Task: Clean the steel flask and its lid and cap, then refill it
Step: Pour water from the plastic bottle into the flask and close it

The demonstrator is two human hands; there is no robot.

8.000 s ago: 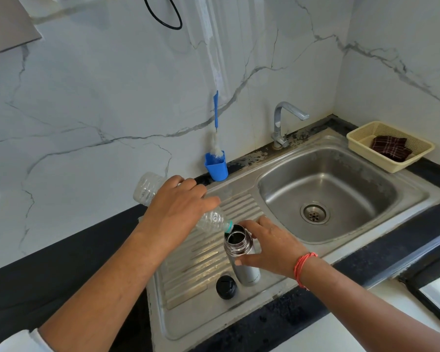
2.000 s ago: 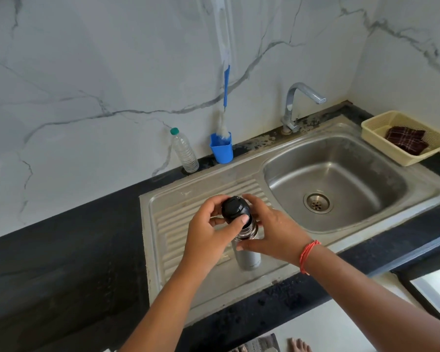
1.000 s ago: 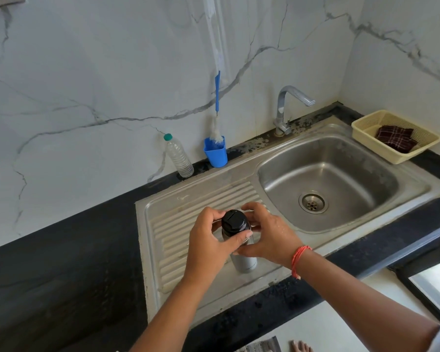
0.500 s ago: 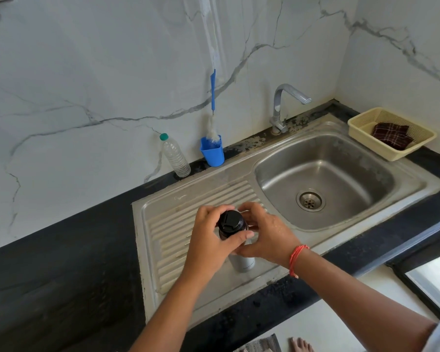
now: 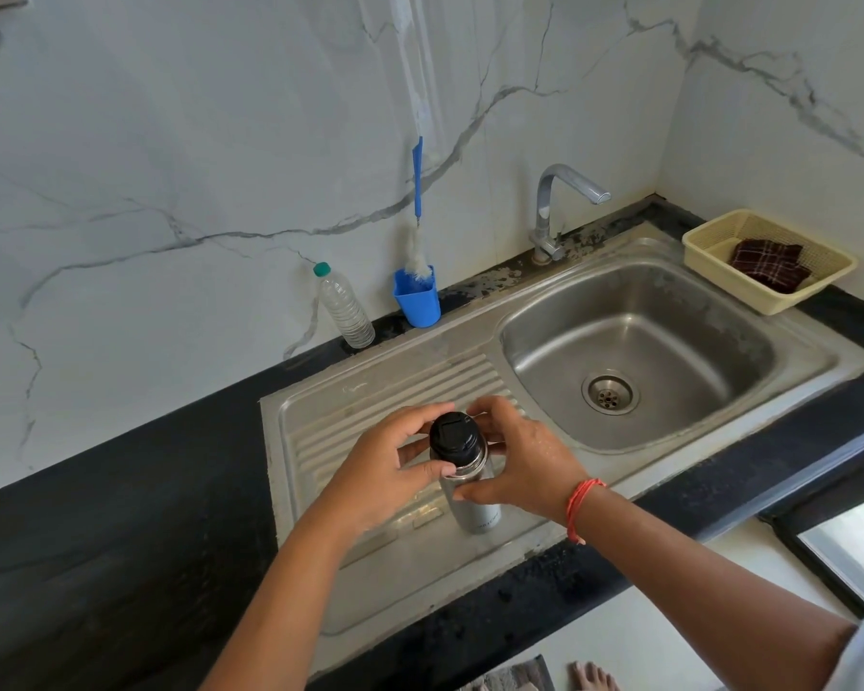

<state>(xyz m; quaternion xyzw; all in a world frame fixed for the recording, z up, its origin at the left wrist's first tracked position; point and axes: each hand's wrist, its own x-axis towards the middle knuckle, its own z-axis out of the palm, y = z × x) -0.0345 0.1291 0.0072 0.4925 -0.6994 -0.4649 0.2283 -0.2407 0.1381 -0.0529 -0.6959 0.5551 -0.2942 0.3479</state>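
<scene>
**Flask** (image 5: pixel 475 511): steel, upright on the drainboard (image 5: pixel 370 386), near its front edge, left of the basin (image 5: pixel 669 331).
**Lid** (image 5: pixel 452 436): black, seated on the flask mouth. Whether it is fully screwed home cannot be told.
**Cap**: not seen.
**Left hand** (image 5: pixel 380 471): fingers and thumb curled round the lid, grasping it.
**Right hand** (image 5: pixel 520 466): wrapped round the flask's neck and upper body, steadying it; skin looks wet.

**Risks, judged:**
- Wet fingers on smooth steel may slip, so the flask turns with the lid instead of holding.
- A lid started crooked would cross-thread and leak later.
- The ribbed, sloped drainboard gives poor footing; a hard twist could tip the flask toward the basin or off the front edge.

**Surroundings:**
- Bottle (image 5: pixel 345 309), clear plastic, green top, upright at the wall.
- Cup (image 5: pixel 417 301), blue, just beside it, holding a brush (image 5: pixel 416 231).
- Tap (image 5: pixel 554 211) behind the basin.
- Basket (image 5: pixel 709 241) at far right, holding a cloth (image 5: pixel 769 259).
- Nothing stands between hands and flask.
</scene>
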